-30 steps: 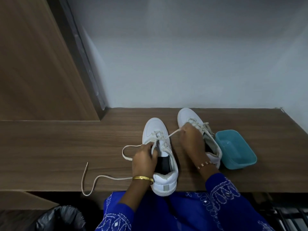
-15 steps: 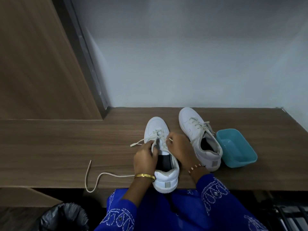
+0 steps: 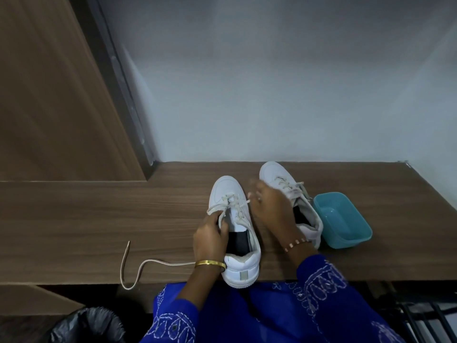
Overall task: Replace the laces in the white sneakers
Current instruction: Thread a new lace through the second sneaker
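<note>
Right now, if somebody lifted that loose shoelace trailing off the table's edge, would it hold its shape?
Probably not. The loose lace lies in a slack curve on the wooden table and droops over the front edge, so it looks floppy and would likely hang limp. It seems thin and light, so a tug from the left hand would likely drag it easily.

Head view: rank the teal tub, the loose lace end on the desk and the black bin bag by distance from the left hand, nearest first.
1. Loose lace end, on the desk left of the left hand.
2. Teal tub, right, beyond both sneakers.
3. Black bin bag, below the desk edge, lower left.
</note>
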The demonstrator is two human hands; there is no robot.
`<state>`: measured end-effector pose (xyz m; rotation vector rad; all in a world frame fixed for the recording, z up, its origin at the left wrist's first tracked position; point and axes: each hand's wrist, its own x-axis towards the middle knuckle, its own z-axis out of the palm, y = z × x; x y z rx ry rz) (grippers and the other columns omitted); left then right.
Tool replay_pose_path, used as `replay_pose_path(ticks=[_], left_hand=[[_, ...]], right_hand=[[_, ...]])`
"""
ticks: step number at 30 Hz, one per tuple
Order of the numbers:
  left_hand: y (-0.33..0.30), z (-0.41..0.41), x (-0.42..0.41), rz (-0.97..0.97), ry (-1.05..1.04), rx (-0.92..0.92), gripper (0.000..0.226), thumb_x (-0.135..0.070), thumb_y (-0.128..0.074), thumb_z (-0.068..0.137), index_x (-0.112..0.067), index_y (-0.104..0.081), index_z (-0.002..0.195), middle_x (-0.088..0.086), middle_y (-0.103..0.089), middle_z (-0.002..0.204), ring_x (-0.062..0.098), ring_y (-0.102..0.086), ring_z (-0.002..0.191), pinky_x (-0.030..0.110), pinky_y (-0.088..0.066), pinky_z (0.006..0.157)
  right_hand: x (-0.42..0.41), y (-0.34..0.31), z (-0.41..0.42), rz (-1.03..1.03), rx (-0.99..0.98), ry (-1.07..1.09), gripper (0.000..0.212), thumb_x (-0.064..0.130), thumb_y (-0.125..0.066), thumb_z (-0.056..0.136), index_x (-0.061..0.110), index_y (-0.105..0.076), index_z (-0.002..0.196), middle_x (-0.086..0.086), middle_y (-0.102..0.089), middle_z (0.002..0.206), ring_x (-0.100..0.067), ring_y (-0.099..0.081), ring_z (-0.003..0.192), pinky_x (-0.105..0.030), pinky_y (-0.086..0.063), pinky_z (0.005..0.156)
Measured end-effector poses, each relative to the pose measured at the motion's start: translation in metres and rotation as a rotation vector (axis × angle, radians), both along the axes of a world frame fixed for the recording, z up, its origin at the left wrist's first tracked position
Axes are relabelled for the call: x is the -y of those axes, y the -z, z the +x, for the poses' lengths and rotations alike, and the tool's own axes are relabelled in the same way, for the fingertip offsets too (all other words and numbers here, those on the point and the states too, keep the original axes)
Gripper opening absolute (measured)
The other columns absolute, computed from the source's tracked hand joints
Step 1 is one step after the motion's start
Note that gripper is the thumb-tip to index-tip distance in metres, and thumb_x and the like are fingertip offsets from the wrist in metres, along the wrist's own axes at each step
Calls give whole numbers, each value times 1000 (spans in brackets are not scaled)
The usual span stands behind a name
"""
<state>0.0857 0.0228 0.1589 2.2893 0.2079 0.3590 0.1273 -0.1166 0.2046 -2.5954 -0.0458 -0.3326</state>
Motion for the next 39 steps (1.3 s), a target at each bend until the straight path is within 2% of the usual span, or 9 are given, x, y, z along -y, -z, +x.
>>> replay_pose_path(ticks=[2, 7, 13, 16, 19, 22, 28, 36, 39], left_hand=[[-1, 0, 0, -2, 3, -4, 23, -16, -51, 91, -11, -66, 108, 9, -69, 98, 29, -64, 83, 26, -39, 65], [-2, -1, -1, 9, 19, -7, 25, -16, -50, 92, -9, -64, 111, 11, -67, 101, 31, -63, 86, 29, -40, 68], [-1, -1, -1, -1, 3, -2, 25, -14, -50, 91, -10, -64, 111, 9, -68, 101, 30, -63, 86, 24, -35, 66], [0, -1, -1, -9, -5, 8, 23, -13, -50, 91, -10, -65, 107, 9, -68, 96, 29, -63, 81, 24, -34, 63], [0, -1, -1, -16, -4, 16, 22, -13, -50, 91, -10, -66, 106, 8, -68, 95, 28, -63, 81, 24, -35, 63], [-1, -1, -1, -13, 0, 20, 22, -13, -50, 91, -9, -65, 106, 9, -67, 96, 29, -62, 82, 25, -37, 64], [-1, 0, 0, -3, -17, 2, 20, -15, -48, 92, -8, -65, 100, 11, -68, 89, 29, -62, 79, 25, -33, 62], [5, 2, -2, -61, -58, 41, 20, -18, -50, 92, -13, -64, 105, 13, -69, 78, 33, -63, 73, 30, -40, 60], [10, 1, -5, -144, -49, 100, 20, -25, -52, 93, -14, -64, 106, 9, -71, 80, 29, -65, 73, 32, -45, 62]], right_hand=[[-10, 18, -1, -18, -122, -90, 29, 19, -46, 92, 12, -60, 116, -9, -67, 103, -26, -62, 98, -33, -48, 81], [-7, 27, -5, 54, -16, 15, 21, 19, -40, 90, 8, -56, 81, -8, -60, 77, -28, -58, 78, -33, -43, 66], [28, -13, 3, 407, 250, 439, 21, 12, -45, 94, 1, -61, 102, -14, -65, 94, -27, -60, 86, -28, -40, 68], [19, -12, -2, 449, 264, 384, 28, 9, -49, 92, 5, -56, 119, -3, -60, 86, -18, -56, 78, -25, -42, 68], [1, 4, -5, 290, 27, 140, 36, 16, -51, 91, 15, -54, 126, -3, -61, 72, -19, -56, 69, -29, -46, 67], [-14, 24, -6, 82, -201, -23, 31, 16, -47, 90, 10, -60, 118, -11, -68, 102, -26, -61, 95, -31, -45, 80], [-5, 23, -3, 105, -30, 86, 17, 14, -49, 89, 6, -57, 76, -9, -63, 76, -27, -59, 74, -34, -46, 64], [-11, 11, -11, 485, -63, 218, 19, 11, -53, 87, 10, -58, 105, 1, -60, 90, -16, -56, 82, -25, -40, 69], [-14, -8, -9, 674, -154, 131, 16, 10, -44, 91, 11, -58, 96, 6, -57, 79, -13, -52, 76, -22, -40, 64]])
